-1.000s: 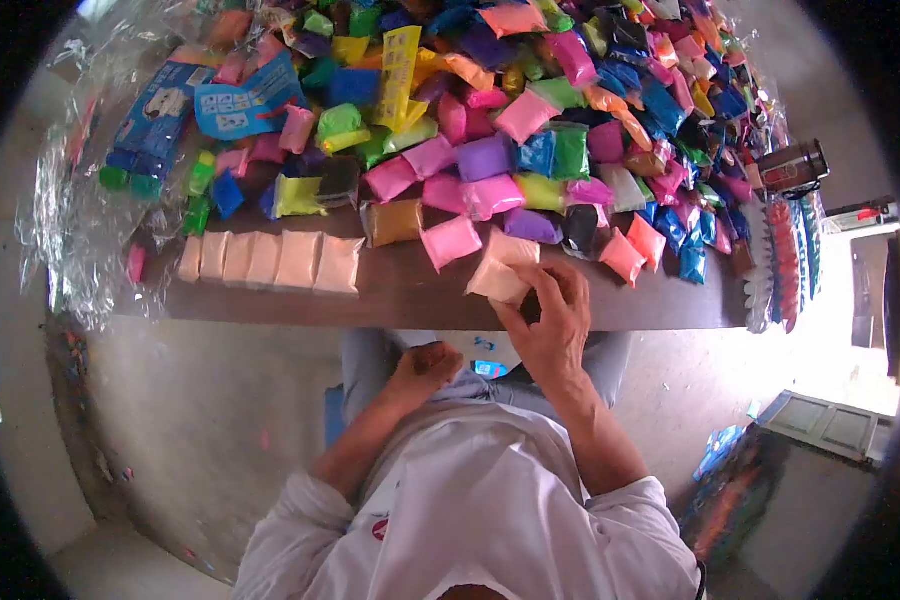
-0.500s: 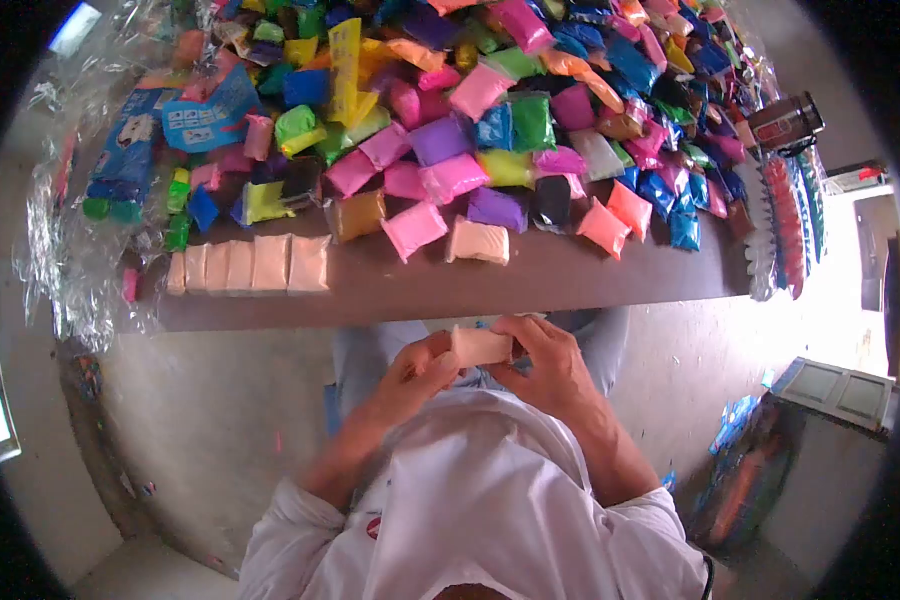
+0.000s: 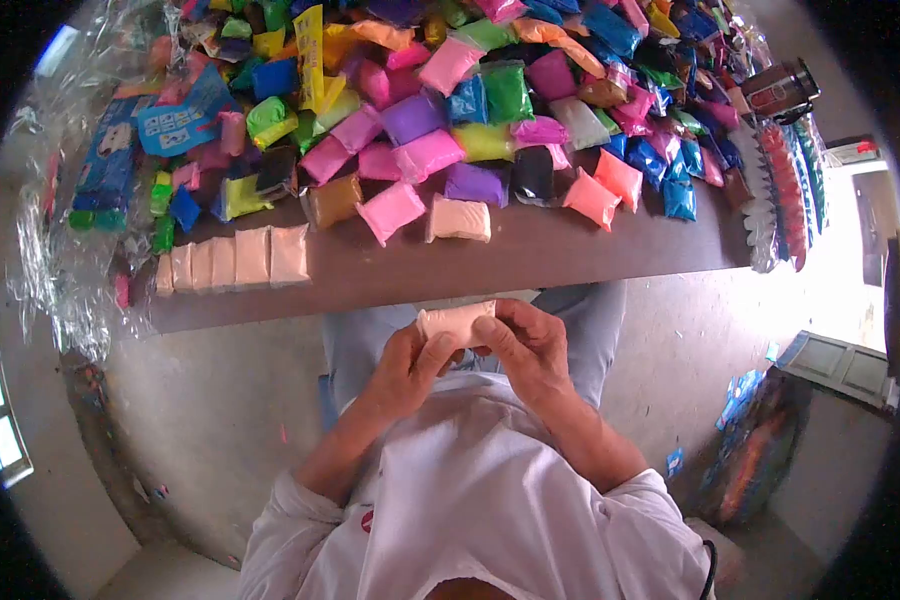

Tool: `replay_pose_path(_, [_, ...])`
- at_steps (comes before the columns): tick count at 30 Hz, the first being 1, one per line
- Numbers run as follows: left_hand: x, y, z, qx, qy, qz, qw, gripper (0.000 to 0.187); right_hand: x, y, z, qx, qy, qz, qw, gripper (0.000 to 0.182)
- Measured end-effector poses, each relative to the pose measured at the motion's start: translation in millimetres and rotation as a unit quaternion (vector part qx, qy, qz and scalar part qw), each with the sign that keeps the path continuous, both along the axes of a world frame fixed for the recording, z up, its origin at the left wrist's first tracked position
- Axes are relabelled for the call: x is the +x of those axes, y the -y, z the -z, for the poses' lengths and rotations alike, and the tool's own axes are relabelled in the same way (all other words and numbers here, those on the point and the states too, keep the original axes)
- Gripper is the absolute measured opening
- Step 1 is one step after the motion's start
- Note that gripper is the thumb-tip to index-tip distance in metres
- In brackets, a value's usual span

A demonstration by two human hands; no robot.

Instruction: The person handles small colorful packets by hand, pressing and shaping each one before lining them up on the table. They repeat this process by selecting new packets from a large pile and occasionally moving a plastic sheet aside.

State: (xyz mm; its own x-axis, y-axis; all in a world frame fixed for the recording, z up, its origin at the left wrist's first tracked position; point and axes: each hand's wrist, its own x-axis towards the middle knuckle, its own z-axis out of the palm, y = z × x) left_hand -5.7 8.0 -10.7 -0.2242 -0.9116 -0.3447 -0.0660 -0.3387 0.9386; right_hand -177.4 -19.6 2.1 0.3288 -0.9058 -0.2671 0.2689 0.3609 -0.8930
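Between my two hands, just off the table's near edge and above my lap, is a small peach-coloured packet (image 3: 455, 322) that looks like soft clay in clear wrap. My left hand (image 3: 410, 368) grips its left end, thumb on the near face. The right end is pinched by my right hand (image 3: 530, 345), its thumb lying across the front. On the table, a row of several similar peach packets (image 3: 235, 260) stands side by side at the left. One more peach packet (image 3: 460, 219) lies ahead of my hands, beside a bright pink packet (image 3: 391, 212).
A large heap of coloured packets (image 3: 420, 115) covers the back of the brown table (image 3: 570, 250). Crumpled clear plastic (image 3: 55, 230) hangs over the left end. At the right stand a dark jar-like container (image 3: 780, 92) and scalloped plastic pieces (image 3: 770, 200).
Both hands have lifted the peach packet slightly up and toward the table, and my thumbs now lie across its front. The view has shifted a little.
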Motion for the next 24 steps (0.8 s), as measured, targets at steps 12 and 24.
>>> replay_pose_path(12, [-3,2,-6,0.031,-0.055,-0.009,0.998,0.039,8,-5,8,-0.043,0.043,0.007,0.998,0.018])
replay_pose_path(24, [-1,2,-9,-0.009,-0.053,-0.013,0.998,0.041,-7,3,17,-0.144,-0.129,-0.084,0.978,0.021])
